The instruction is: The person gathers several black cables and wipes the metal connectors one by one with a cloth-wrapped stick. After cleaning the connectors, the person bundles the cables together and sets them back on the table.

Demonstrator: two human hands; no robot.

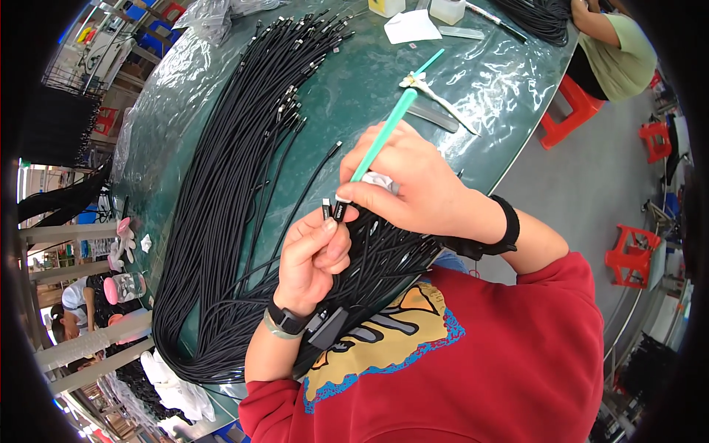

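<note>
My left hand [314,255] is closed, pinching two black cable connectors [340,210] side by side between thumb and fingers, their ends pointing up. Just above it, my right hand [406,173] grips a flat-looking green stick [385,136] that slants up and to the right. The stick's lower end is close to the connectors; whether it touches them I cannot tell. A crumpled white wipe [380,181] shows under the right fingers. To the left lies a thick bundle of black cables [214,162], curving down and round beneath my left forearm.
The green tabletop [354,81] is covered with clear plastic. Beyond my hands lie a white paper [411,27], small bottles [447,10], a pen [496,22] and metal strips [432,118]. Red stools [631,255] stand at right, where a person in green [617,52] sits.
</note>
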